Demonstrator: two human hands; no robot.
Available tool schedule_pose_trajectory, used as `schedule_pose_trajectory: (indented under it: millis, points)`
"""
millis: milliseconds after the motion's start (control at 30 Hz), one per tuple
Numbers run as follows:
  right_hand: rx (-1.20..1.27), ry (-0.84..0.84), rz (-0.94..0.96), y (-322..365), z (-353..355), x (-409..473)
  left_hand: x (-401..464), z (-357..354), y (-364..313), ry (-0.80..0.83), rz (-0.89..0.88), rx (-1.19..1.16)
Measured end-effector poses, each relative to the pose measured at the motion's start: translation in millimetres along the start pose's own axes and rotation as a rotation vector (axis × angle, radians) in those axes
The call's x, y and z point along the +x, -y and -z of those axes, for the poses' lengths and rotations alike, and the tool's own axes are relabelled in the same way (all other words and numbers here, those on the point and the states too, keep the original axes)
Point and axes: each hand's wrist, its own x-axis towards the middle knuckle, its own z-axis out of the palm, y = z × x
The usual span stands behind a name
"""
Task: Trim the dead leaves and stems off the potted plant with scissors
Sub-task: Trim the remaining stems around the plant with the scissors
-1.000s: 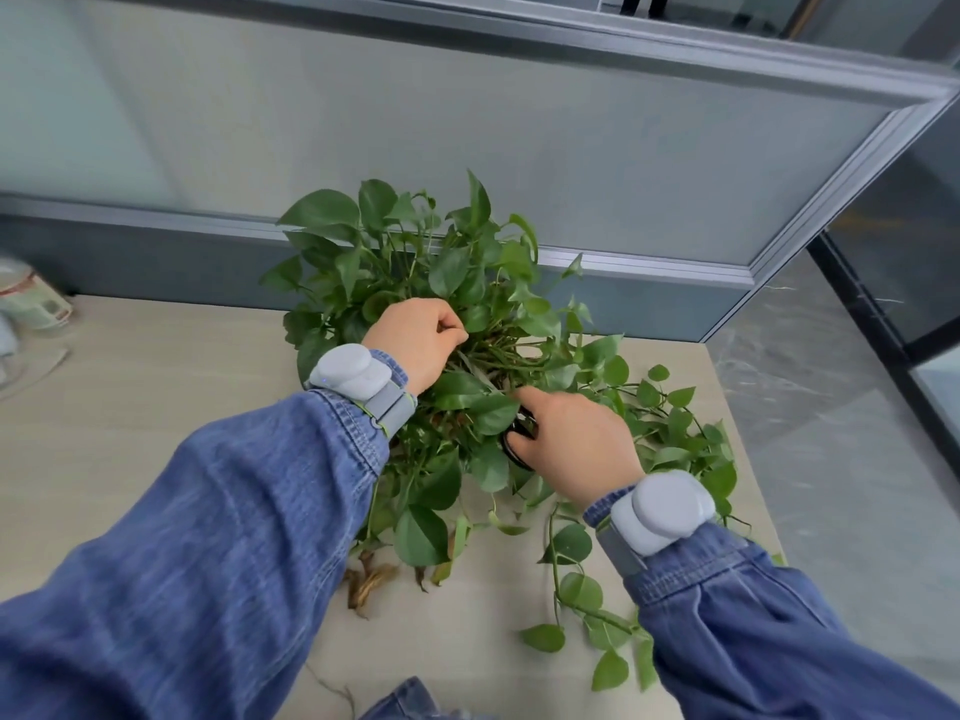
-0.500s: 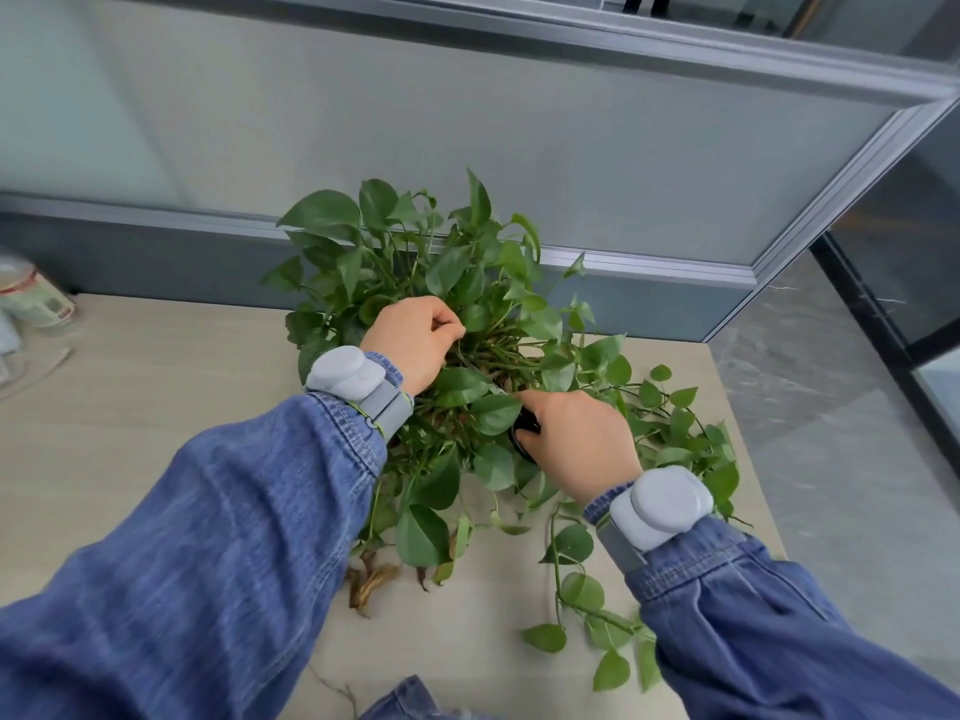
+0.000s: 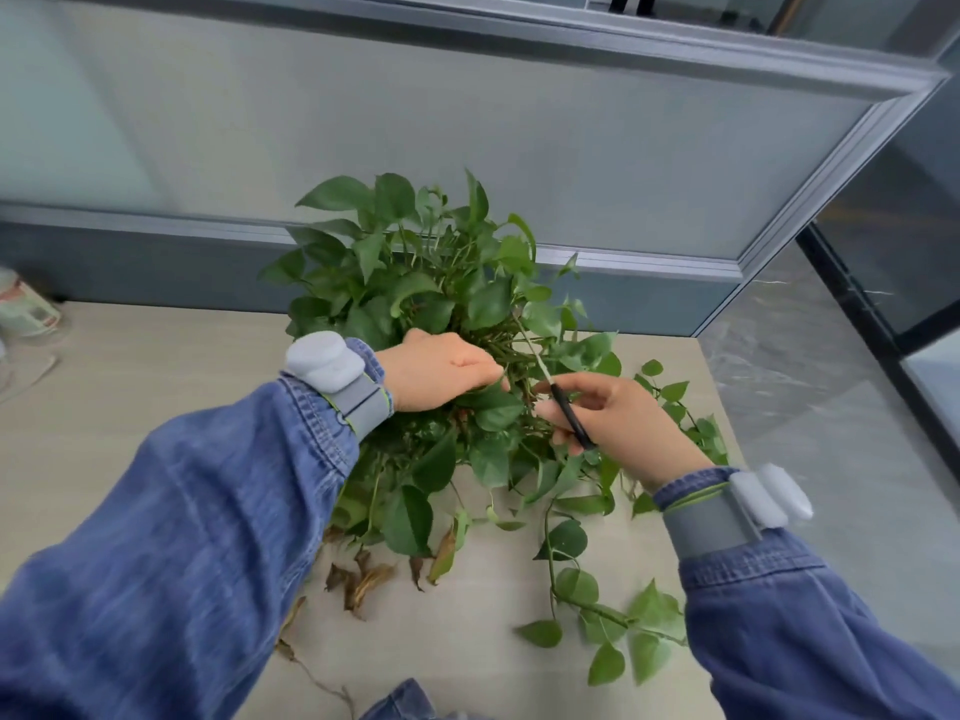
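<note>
Head view: right hand (image 3: 628, 423) grips scissors (image 3: 563, 402), blades angled toward upper left; left hand (image 3: 441, 371) pinches plant (image 3: 415, 283) stems beside them.

The pot of the bushy green trailing plant (image 3: 415, 304) is fully hidden under its leaves. The left hand (image 3: 441, 371) has its fingertips buried among the stems, so what its grip closes on cannot be told. The thin black-handled scissors (image 3: 566, 407) are partly covered by the right hand (image 3: 623, 428), handle loops unseen, and the pale blade tips vanish into foliage. A white container (image 3: 26, 309) is cut off by the left edge. Both denim sleeves run off the bottom edge
</note>
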Motion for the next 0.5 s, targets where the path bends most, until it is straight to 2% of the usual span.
schedule_pose_trajectory:
  millis: [100,200,333,500]
  points:
    - [0.012,-0.023,0.005,-4.8,0.8,-2.6,6.6,-3.8,-13.7,0.002,0.028,0.149]
    - [0.013,-0.046,0.004,-11.2,-1.8,-4.3,16.8,-17.3,-18.5,-0.049,-0.016,0.296]
    - [0.004,-0.077,0.005,-20.1,-7.6,-7.5,24.2,-38.1,-17.6,-0.162,0.064,0.32]
    - [0.028,-0.072,0.008,-27.8,-14.3,-11.9,22.2,-51.7,-21.9,-0.395,0.158,0.313]
